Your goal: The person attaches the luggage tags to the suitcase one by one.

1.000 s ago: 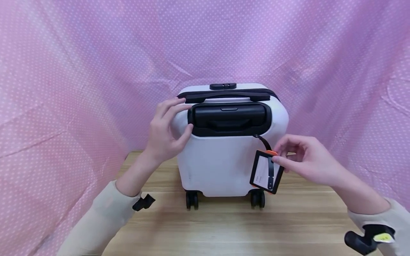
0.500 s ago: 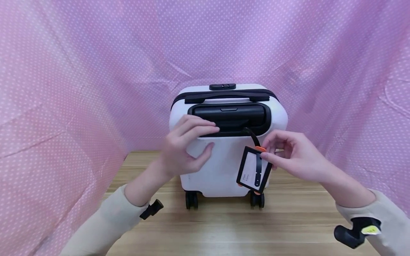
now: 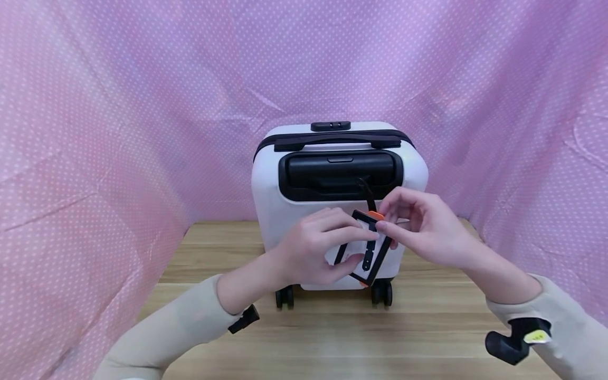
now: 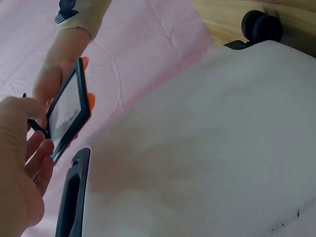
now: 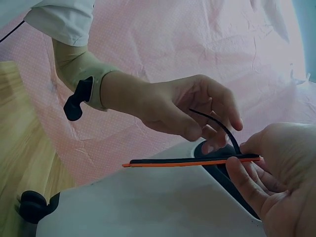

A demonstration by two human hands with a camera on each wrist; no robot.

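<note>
A luggage tag [image 3: 380,252] with a black frame, a white card and an orange backing hangs tilted before the suitcase's [image 3: 309,216] white shell. My right hand [image 3: 423,224] pinches its upper corner between thumb and fingers, also seen edge-on in the right wrist view. The black strap [image 5: 217,121] of the tag sticks up from its face, its free end loose. Around that free end is my left hand [image 3: 328,245], thumb and fingers apart, not visibly gripping it. In the left wrist view, the left hand [image 4: 19,158] partly hides the tag's near edge.
The suitcase stands upright on black wheels [image 3: 381,293], with a black carry handle [image 3: 337,139] and a recessed pull handle [image 3: 339,169]. Beneath it is a wood-grain surface [image 3: 332,338]. A pink dotted cloth [image 3: 304,58] hangs behind and at both sides.
My left hand has moved right and down from the suitcase's left top edge to the tag. My right hand has carried the tag a little left, still pinching it.
</note>
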